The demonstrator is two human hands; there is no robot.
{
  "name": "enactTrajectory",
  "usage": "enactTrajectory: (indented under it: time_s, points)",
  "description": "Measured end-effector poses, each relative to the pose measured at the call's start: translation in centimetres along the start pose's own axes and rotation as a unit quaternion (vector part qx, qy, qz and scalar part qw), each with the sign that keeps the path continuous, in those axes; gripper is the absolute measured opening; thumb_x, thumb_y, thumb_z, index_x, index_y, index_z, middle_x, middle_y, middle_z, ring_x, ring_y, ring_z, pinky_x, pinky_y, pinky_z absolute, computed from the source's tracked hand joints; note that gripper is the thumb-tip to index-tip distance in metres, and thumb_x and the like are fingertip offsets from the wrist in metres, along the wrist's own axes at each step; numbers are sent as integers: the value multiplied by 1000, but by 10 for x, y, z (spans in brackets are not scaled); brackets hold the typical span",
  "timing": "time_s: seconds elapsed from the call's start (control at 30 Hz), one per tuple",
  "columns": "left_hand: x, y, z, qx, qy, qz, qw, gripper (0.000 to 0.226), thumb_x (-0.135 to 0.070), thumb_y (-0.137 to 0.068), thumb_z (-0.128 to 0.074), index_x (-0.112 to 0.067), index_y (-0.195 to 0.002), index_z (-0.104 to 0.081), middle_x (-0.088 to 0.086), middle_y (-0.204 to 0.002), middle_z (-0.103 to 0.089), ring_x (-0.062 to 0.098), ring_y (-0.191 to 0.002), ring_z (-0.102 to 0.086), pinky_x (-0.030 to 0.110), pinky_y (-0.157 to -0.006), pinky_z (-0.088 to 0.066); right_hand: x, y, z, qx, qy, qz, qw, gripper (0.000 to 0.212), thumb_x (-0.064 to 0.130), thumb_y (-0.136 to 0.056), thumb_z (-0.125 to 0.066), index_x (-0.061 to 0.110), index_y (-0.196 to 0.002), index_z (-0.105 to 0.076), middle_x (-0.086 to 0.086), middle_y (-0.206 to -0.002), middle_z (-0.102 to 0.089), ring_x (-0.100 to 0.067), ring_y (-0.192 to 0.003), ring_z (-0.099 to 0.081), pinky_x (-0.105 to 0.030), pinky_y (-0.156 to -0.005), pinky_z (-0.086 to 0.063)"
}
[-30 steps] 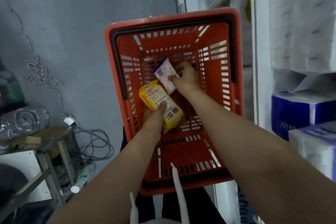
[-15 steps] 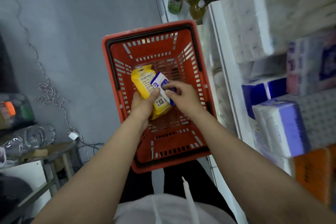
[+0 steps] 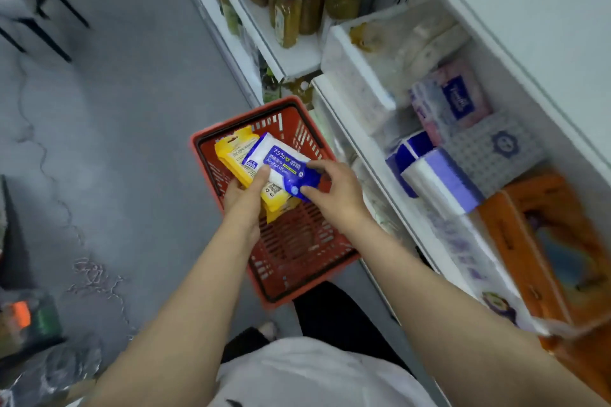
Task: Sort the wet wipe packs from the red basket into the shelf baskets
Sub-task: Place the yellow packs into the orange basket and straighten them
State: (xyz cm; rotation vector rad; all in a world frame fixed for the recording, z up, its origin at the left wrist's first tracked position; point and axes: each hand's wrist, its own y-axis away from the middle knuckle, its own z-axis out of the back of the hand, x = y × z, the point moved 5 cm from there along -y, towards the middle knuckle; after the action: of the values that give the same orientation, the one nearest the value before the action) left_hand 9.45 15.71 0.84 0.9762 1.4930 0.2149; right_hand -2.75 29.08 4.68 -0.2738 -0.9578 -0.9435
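The red basket [image 3: 297,268] stands on the grey floor beside the shelf. Above it my left hand [image 3: 246,195] grips a yellow wipe pack [image 3: 233,155] from below, its thumb pressing on the white and blue alcohol wipe pack [image 3: 281,165] that lies on top. My right hand [image 3: 334,190] pinches the right end of that blue pack. Both packs are held above the basket's rim. The basket floor below them shows no other packs.
White shelves [image 3: 373,172] run along the right with tissue packs [image 3: 439,182], an orange carton [image 3: 542,251] and a white shelf basket [image 3: 357,76]. Bottles [image 3: 287,16] stand on the farther shelf. Cables [image 3: 92,274] and clutter lie on the floor at the left.
Both hands lifted the yellow and blue packs out of the basket and stacked them together. The view swung up and right toward the shelves.
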Motion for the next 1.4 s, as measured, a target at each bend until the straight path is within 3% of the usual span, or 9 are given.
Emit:
enactTrajectory:
  time_s: [0.1,0.17,0.37,0.5,0.7,0.87,0.97,1.2,1.4]
  points:
    - [-4,29,1,72,-19,-14,997,44,-26,-84,-74,-12,-123,-60,8,-106,-74,26,-95,-72,46,-86,-57,12,36,11,-27,-68,-53,996,36,26,-71,-80,39,-100,-64,6,-109,-67,-14,-99,-65,-38,-87,-56]
    - [-2,54,5,109,-28,-8,994,42,-26,-84,-74,-12,-122,-60,8,-106,-74,26,-95,-72,46,-87,-56,21,65,21,-47,-93,-74,992,31,23,-71,-81,39,-90,-62,4,-107,-68,-16,-95,-68,-44,-83,-58]
    - [0,127,-4,234,-61,10,970,42,-23,-85,-72,-13,-124,-59,12,-110,-72,30,-95,-71,45,-77,-58,41,155,70,-117,-173,-104,972,33,17,-75,-86,17,-97,-61,-4,-97,-68,-12,-80,-65,-23,-66,-53]
    - [16,184,-34,335,-78,20,939,46,-20,-84,-71,-9,-127,-58,16,-114,-70,35,-103,-68,55,-88,-54,43,220,116,-198,-209,-123,950,52,17,-73,-87,19,-115,-57,-7,-92,-66,-19,-75,-67,-33,-65,-57]
    - [49,268,-75,411,-116,33,903,40,-23,-88,-68,-12,-125,-61,11,-113,-72,30,-101,-69,51,-93,-52,53,327,181,-254,-234,-72,936,50,2,-83,-76,20,-127,-61,-9,-86,-71,-7,-65,-67,-16,-54,-49]
    - [90,368,-114,482,-136,33,865,28,-25,-90,-65,-19,-117,-63,6,-103,-75,21,-85,-73,35,-68,-60,38,427,232,-310,-223,-63,922,34,6,-87,-73,20,-117,-71,-5,-106,-73,-16,-94,-71,-29,-75,-60]
    - [125,435,-134,512,-153,26,845,33,-27,-86,-69,-17,-117,-62,7,-102,-75,25,-88,-73,39,-75,-60,23,498,260,-350,-208,-74,910,44,3,-80,-79,22,-118,-69,-6,-107,-72,-15,-91,-72,-28,-74,-59]
    - [236,607,-155,575,-201,22,793,37,-34,-87,-68,-13,-117,-62,5,-103,-75,22,-91,-73,41,-79,-59,-41,727,338,-552,-212,-70,803,44,-7,-79,-75,18,-114,-69,-3,-105,-72,-8,-84,-70,-22,-68,-55]
    - [321,733,-158,622,-244,20,744,34,-36,-91,-63,-12,-116,-62,6,-104,-74,21,-92,-73,39,-82,-58,-91,872,369,-615,-220,-59,755,39,-6,-82,-72,27,-102,-73,-3,-104,-73,-13,-88,-70,-27,-72,-57]
